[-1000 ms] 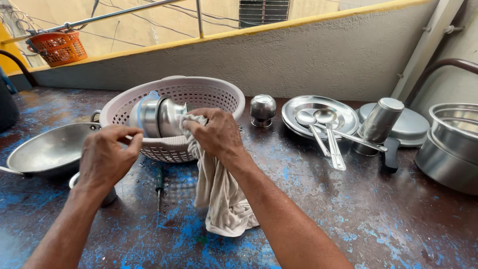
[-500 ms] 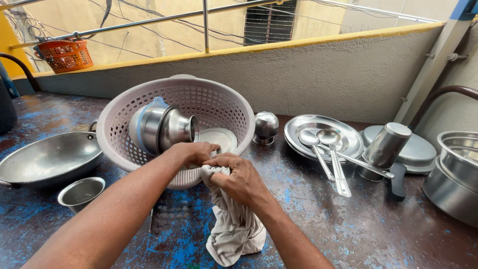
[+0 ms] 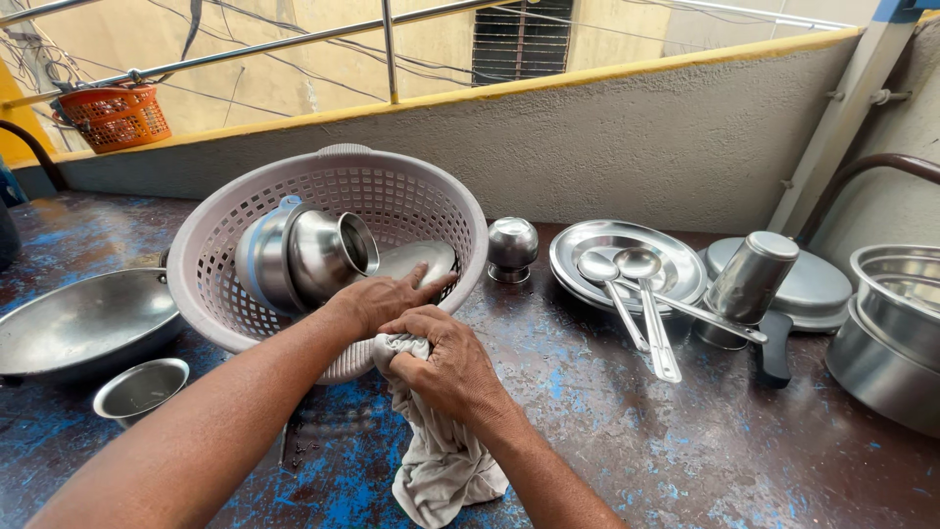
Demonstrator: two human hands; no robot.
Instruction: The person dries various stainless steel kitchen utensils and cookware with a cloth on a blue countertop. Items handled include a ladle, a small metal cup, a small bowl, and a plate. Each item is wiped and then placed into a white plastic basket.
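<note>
The right hand is closed around the top of a pale grey cloth, which hangs from the fist down onto the blue-flecked tabletop just below the wrist. The left hand, directly above and touching the right, lies with fingers mostly extended over the rim of the pinkish plastic basket, fingertips resting on a flat steel lid inside it; it grips nothing firmly, as far as can be seen. Beyond the left hand, still in the basket, lie two steel pots on their sides. To the right of the hands, a steel plate with two ladles, a steel tumbler and other vessels stand out on the tabletop, so by the look of it much is done while the lid and pots remain. Compared with half a second ago, the left hand has reached further into the basket onto the lid, and the right has kept its hold on the cloth.
</note>
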